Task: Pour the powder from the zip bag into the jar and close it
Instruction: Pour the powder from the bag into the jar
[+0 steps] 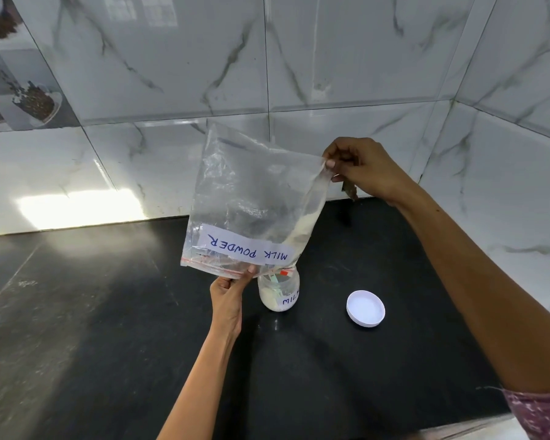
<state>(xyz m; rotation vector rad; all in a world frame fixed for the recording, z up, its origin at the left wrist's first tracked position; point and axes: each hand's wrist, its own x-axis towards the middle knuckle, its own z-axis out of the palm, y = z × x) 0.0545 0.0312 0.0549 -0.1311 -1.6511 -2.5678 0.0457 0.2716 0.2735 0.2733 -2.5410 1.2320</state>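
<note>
A clear zip bag labelled MILK POWDER hangs upside down over a small clear jar. My right hand pinches the bag's raised bottom corner. My left hand pinches the bag's zip edge beside the jar mouth. A streak of whitish powder lies along the bag's right side, running down toward the jar. The jar stands uncapped on the black counter, with powder in its lower part. Its white lid lies on the counter to the right, inner side up.
The black counter meets a marble-tiled wall at the back and another on the right. A small dark scrap sits at the wall's foot behind the bag. The counter's front edge runs at bottom right.
</note>
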